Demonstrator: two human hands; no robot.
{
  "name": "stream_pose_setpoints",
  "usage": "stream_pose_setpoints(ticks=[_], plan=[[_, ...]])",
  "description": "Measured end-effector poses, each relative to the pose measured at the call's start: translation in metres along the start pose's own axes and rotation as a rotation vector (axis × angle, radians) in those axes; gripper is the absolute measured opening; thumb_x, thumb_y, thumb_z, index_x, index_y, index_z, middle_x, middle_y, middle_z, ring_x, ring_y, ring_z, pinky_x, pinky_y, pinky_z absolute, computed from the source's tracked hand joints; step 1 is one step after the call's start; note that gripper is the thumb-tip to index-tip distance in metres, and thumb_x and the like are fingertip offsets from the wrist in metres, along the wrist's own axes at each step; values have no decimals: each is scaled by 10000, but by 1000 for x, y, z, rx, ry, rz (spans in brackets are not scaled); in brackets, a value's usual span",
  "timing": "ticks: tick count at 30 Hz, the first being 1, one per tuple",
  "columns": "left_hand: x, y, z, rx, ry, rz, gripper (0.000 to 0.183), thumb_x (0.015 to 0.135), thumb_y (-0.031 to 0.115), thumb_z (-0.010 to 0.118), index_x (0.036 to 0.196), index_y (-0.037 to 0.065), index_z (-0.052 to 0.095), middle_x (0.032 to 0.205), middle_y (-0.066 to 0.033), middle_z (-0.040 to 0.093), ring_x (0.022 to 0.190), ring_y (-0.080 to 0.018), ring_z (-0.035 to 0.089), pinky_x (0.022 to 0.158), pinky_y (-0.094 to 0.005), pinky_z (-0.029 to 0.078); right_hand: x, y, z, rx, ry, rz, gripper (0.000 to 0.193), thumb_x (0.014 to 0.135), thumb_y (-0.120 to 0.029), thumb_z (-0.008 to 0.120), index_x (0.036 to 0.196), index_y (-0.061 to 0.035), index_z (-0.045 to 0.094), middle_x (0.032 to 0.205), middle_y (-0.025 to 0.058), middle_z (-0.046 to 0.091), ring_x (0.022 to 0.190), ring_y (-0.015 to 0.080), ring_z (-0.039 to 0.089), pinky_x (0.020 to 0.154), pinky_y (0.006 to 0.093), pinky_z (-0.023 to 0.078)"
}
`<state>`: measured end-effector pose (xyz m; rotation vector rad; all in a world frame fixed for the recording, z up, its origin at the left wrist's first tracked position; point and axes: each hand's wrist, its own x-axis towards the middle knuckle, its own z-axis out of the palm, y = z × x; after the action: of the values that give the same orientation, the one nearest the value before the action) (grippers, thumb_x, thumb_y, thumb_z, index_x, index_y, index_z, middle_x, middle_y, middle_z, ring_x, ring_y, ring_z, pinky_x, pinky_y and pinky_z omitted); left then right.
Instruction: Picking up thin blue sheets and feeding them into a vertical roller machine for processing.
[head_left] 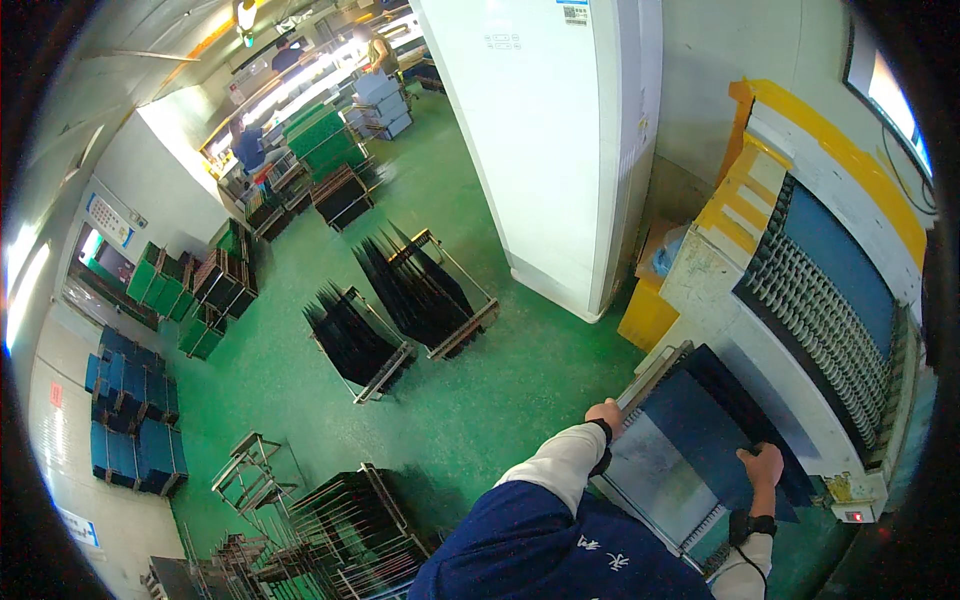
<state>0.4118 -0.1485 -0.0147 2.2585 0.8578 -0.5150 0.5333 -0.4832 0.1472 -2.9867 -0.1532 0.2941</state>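
Note:
At the lower right, my right hand grips the edge of a dark blue flat panel, thumb on its face. The panel stands tilted among several similar dark sheets in a metal-framed rack. My left hand is closed round the rack's upper left frame, and its fingertips are partly hidden. Between my arms a greyish, shiny sheet surface shows inside the rack. Right beside the rack stands a machine with a bed of ridged rollers; a blue panel lies on its far part.
A tall white cabinet stands ahead. Racks of black sheets sit on the green floor; an empty metal rack is at lower left. Blue stacks line the left wall. Several people are at far lit benches.

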Motion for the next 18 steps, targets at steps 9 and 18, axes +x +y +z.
stream_pose_setpoints(ticks=[9,18], plan=[[0,3,-1,32,-25,-18,258,851,161,518,1043,-2,573,955,-233,659,933,-377,644,788,-449,513,-2,-2,-1,-3,27,-1,473,583,-346,802,883,4,696,888,200,673,869,351,642,782,410,500],[9,-4,8,-18,-20,-16,517,671,210,744,1063,-36,514,940,-241,657,922,-384,645,780,-456,521,3,10,10,-8,79,-49,486,582,-433,784,822,-19,697,845,189,674,813,354,648,713,432,506]])
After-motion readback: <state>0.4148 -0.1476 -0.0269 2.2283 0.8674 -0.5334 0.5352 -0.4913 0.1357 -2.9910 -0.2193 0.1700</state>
